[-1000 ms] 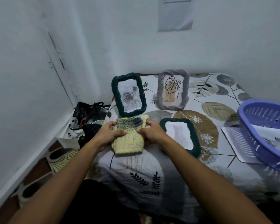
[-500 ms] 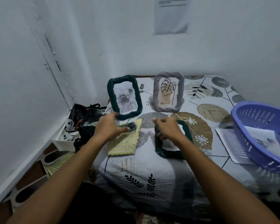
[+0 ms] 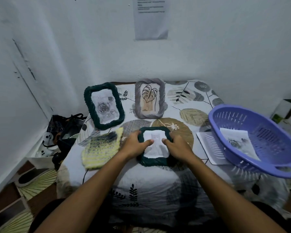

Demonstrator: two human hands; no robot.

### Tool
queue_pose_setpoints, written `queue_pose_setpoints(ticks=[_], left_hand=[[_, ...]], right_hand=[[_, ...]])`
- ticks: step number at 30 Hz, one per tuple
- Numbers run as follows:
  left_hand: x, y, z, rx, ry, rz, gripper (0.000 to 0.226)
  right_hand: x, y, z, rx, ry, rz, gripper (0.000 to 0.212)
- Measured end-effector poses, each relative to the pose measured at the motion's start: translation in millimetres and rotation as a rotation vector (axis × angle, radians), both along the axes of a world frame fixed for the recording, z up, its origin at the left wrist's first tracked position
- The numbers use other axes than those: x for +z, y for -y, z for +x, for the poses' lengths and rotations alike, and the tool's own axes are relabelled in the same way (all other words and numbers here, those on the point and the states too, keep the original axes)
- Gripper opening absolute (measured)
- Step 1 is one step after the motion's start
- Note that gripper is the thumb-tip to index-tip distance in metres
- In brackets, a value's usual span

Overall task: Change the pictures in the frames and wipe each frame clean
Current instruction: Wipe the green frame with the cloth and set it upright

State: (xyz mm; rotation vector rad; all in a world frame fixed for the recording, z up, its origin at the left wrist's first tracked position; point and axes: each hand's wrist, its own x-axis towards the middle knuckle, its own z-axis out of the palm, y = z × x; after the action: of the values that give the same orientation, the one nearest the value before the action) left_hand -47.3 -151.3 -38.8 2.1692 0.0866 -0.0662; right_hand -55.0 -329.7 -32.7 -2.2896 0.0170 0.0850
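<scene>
Both hands grip the dark green frame (image 3: 154, 163) lying flat on the tablecloth (image 3: 141, 182): left hand (image 3: 135, 145) curled round its left edge, right hand (image 3: 175, 146) round the right, thumbs on the white picture (image 3: 155, 145). Frame prob. light, soft woven rim, w/ flimsy paper inside; best held by the rim. Yellow cloth (image 3: 100, 148) lies just left of left hand.

Sheet of paper (image 3: 150, 19) taped on the wall ahead of you: a few printed lines at its top, too small and blurred to read. You'll find no other lettering legible.
</scene>
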Motion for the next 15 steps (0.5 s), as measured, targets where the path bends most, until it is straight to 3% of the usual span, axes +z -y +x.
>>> queue_pose_setpoints(ticks=[2, 6, 8, 15], left_hand=[[-1.0, 3.2, 0.3, 0.046, -0.011, -0.057, 0.058], [1.8, 5.2, 2.1, 0.161, 0.041, -0.344, 0.034], [3.0, 2.9, 4.4, 0.197, 0.057, -0.465, 0.037], [29.5, 2.6, 19.5, 0.229, 0.050, -0.823, 0.036]], right_hand=[[2.7, -3.7, -3.5, -0.061, 0.030, 0.144, 0.020], [6.1, 0.8, 0.6, -0.314, 0.027, 0.532, 0.044], [6.5, 4.4, 5.5, -0.393, 0.020, 0.694, 0.051], [30.3, 20.2, 22.0, -0.392, -0.072, 1.113, 0.028]])
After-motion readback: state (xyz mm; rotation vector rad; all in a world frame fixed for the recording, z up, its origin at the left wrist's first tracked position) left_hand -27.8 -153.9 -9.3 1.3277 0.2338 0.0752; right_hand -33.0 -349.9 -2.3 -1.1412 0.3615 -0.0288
